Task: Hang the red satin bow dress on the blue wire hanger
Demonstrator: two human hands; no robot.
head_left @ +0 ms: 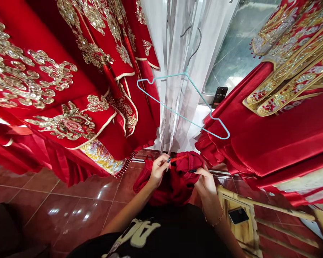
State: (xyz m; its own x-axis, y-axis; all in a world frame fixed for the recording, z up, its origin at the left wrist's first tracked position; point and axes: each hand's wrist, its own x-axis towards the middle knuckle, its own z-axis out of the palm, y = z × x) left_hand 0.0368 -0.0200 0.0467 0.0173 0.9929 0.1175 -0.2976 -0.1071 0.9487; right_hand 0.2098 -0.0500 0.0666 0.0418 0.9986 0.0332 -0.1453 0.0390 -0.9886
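Note:
My hands are close together in front of my chest, working on a bundle of red satin cloth (174,184). My left hand (158,170) pinches a thin red strip or cord (178,158) at the top of the bundle, and a small dark tip shows at my fingers. My right hand (206,182) grips the cloth from the other side, with a small dark object (192,171) at its fingertips. I cannot tell exactly what the dark items are. A thin bracelet (218,220) circles my right wrist.
Red gold-embroidered garments (56,89) hang at left, and another (271,132) hangs at right. A light blue wire hanger (183,104) hangs above my hands, before a white curtain (193,71). A phone (220,96) stands by the window. A wooden frame (238,222) stands low at right, over a glossy brown tile floor (70,211).

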